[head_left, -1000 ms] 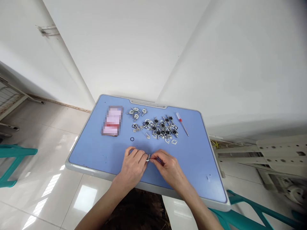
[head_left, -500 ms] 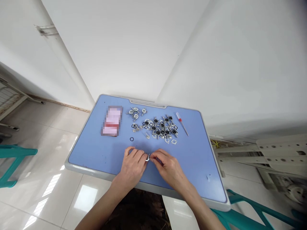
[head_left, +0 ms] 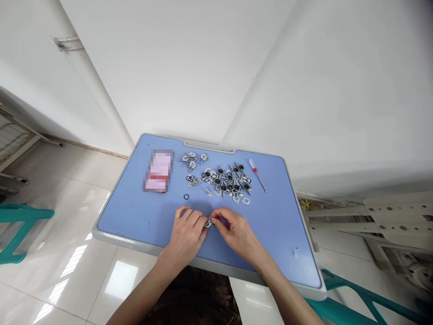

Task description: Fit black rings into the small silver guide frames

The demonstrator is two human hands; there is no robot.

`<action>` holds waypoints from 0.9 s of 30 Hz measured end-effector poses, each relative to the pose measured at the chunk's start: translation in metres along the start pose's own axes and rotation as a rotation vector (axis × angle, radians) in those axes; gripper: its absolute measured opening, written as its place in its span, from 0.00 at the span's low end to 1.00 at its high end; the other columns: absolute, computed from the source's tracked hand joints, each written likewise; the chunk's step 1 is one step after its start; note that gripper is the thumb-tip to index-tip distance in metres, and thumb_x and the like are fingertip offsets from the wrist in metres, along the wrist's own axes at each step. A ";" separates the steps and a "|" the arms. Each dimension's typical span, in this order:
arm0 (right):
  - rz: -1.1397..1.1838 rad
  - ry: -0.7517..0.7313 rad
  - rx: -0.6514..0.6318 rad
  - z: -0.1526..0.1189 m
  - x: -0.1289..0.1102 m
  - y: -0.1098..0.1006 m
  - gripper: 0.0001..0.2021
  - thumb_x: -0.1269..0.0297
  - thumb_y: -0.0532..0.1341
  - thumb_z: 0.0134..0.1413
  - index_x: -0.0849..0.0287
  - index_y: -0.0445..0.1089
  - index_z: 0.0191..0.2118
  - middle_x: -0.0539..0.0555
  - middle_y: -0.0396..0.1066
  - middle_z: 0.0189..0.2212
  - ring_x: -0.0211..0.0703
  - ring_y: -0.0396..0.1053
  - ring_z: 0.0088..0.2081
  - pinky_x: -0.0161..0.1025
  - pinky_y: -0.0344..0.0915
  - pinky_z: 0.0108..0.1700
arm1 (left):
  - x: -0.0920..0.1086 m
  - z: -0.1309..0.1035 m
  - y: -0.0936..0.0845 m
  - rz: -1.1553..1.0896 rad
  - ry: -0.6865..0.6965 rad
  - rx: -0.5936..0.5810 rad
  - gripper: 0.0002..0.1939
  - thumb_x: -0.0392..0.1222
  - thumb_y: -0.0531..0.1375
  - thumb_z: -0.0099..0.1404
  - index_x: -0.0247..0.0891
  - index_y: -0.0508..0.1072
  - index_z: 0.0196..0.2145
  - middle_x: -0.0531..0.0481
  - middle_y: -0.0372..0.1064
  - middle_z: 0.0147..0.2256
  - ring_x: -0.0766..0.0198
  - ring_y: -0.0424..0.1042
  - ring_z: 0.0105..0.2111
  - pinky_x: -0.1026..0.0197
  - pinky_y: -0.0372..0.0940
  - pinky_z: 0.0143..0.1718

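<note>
While the head view takes in the whole blue table (head_left: 270,253), its natural landmark is the heap of black-faced metal parts (head_left: 230,186). On the person's side of that heap, well apart from it, the left hand (head_left: 188,231) and right hand (head_left: 233,228) meet over a small metal part (head_left: 208,222). The left thumb and forefinger are clamped on one side of it; the right thumb and forefinger are pinched together on the other. Whether the right fingertips also grip a separate piece, I cannot tell.

Just right of the heap lies a screwdriver (head_left: 260,182), touched by neither hand. Left of it and a little farther from the person sits a smaller cluster of metal parts (head_left: 192,165) with no black faces showing. A lone black ring (head_left: 184,197) rests left of the heap, on its near side, and a flat white plate (head_left: 249,201) lies at its near edge. Well to its left is a blurred pink object (head_left: 158,171).

By my judgement the work is partway along: many pieces in the heap look fitted with their black faces, one piece is in hand, and the smaller cluster and the loose ring and plate seem left over.
</note>
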State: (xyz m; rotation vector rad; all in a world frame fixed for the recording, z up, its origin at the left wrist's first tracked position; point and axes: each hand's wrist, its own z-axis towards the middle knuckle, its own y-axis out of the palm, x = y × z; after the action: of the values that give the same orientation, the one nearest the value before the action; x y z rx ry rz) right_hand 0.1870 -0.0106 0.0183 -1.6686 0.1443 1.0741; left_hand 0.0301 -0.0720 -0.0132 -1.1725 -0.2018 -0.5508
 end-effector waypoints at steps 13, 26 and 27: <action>-0.320 -0.372 0.115 -0.015 0.022 0.010 0.13 0.74 0.51 0.61 0.58 0.71 0.43 0.56 0.71 0.36 0.39 0.71 0.32 0.35 0.68 0.29 | 0.000 0.001 -0.001 -0.050 -0.044 -0.025 0.02 0.34 0.57 0.64 0.38 0.69 0.35 0.51 0.70 0.35 0.62 0.67 0.34 0.52 0.56 0.48; -0.094 -0.320 0.151 -0.018 0.023 0.015 0.13 0.72 0.51 0.61 0.55 0.73 0.43 0.55 0.72 0.36 0.39 0.72 0.34 0.35 0.71 0.33 | -0.003 0.002 0.000 -0.138 -0.104 -0.013 0.04 0.32 0.59 0.61 0.39 0.69 0.34 0.53 0.70 0.34 0.63 0.68 0.36 0.54 0.57 0.44; -0.047 -0.301 0.160 -0.017 0.022 0.016 0.13 0.71 0.52 0.61 0.55 0.73 0.42 0.55 0.72 0.36 0.39 0.72 0.34 0.36 0.71 0.33 | -0.003 0.002 0.000 -0.132 -0.101 -0.010 0.04 0.32 0.59 0.61 0.39 0.69 0.34 0.53 0.70 0.34 0.63 0.68 0.36 0.54 0.57 0.44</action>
State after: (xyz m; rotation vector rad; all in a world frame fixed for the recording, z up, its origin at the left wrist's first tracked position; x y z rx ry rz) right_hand 0.2005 -0.0217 -0.0084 -1.3455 -0.0041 1.2312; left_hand 0.0278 -0.0694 -0.0134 -1.2034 -0.3659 -0.6092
